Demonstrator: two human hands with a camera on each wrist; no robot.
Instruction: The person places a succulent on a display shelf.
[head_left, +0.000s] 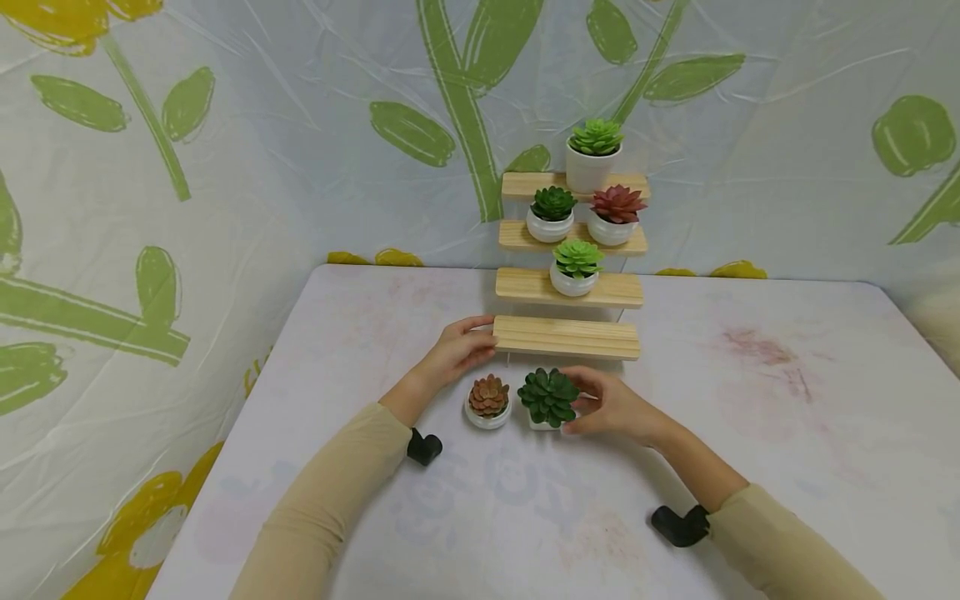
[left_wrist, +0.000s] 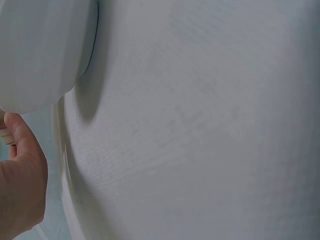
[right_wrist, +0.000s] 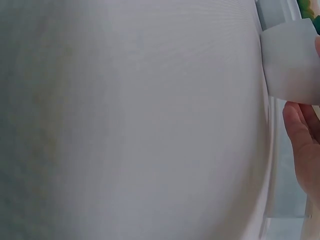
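Note:
At the left end of the lowest wooden shelf, my left hand grips the board's edge with fingers and thumb. My right hand holds a dark green potted succulent from its right side, in front of the stand. Its white pot shows by the fingertips in the right wrist view; whether it touches the table cannot be told. Between the hands, a rust-brown succulent in a round white pot sits on the table. A white pot looms large in the left wrist view, in front of the left hand.
The stepped stand's upper shelves hold a tall-potted light green succulent, a dark green one, a red one and a smaller light green one. The white-covered table meets a leaf-patterned cloth behind.

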